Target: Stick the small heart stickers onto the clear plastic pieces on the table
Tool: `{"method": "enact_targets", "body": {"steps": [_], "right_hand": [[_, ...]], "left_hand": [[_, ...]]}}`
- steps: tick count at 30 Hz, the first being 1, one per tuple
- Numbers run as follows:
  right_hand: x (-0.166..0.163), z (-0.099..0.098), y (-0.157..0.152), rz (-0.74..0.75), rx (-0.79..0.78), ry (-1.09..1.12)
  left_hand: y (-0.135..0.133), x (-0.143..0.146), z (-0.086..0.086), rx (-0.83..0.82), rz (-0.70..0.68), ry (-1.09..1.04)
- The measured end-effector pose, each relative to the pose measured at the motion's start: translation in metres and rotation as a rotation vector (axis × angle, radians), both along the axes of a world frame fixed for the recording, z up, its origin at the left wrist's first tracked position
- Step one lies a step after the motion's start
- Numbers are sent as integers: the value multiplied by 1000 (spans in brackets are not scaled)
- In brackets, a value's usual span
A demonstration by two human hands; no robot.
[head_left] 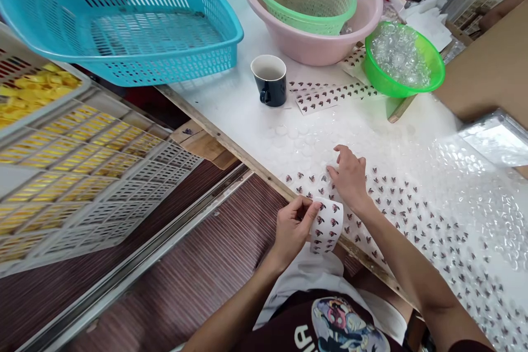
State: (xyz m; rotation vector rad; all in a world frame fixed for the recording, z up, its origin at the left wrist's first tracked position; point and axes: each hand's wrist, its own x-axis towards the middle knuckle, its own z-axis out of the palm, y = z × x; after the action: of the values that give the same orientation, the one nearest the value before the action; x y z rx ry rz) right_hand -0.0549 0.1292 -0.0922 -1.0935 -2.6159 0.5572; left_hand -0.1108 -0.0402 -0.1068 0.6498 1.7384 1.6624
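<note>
My left hand (293,228) is closed at the table's front edge, thumb and fingers pinching a curling white strip of stickers (329,221) printed with small dark motifs. The strip's lower end hangs down over the edge. Beyond it, my right hand (350,175) is low over the white tabletop, thumb and index finger apart, with nothing visible between them. Around its fingertips lie small transparent discs (303,146), some plain. To its right, many transparent discs bearing the same dark motif (421,220) spread in rows across the table.
A dark mug (272,91) stands ahead, beside more sticker sheets (317,100). Behind are a blue basket (173,69), a pink basin (297,47) holding a green colander (305,25), and a green bowl (379,80) of transparent pieces. White crates (136,198) with yellow parts stand left.
</note>
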Motion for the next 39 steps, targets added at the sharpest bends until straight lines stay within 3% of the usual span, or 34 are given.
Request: {"method": "enact_targets", "body": {"steps": [4, 9, 12, 15, 22, 26, 29, 33, 36, 39], "right_hand": [[0, 8, 2, -43, -26, 185], [-9, 5, 7, -21, -497, 253], [-16, -3, 8, -45, -588, 200], [-21, -6, 7, -20, -531, 114], [-29, -4, -4, 101, -152, -124], [-29, -3, -4, 92, -105, -134], [-21, 3, -2, 56, -216, -19], [10, 28, -9, 56, -513, 191], [37, 46, -21, 191, -691, 138], [54, 51, -31, 182, -749, 90]], "left_hand": [[0, 0, -1, 12, -2, 15], [0, 1, 0, 8, 4, 40], [-1, 1, -1, 14, 1, 47], [-1, 0, -2, 13, 4, 55], [-1, 0, -2, 10, 4, 44], [-1, 0, 1, 5, 17, -4], [-2, 1, 0, 3, 27, -19], [-2, 3, -5, 25, 71, -64], [-2, 4, -8, 32, 110, -116], [0, 5, -6, 64, 90, -118]]}}
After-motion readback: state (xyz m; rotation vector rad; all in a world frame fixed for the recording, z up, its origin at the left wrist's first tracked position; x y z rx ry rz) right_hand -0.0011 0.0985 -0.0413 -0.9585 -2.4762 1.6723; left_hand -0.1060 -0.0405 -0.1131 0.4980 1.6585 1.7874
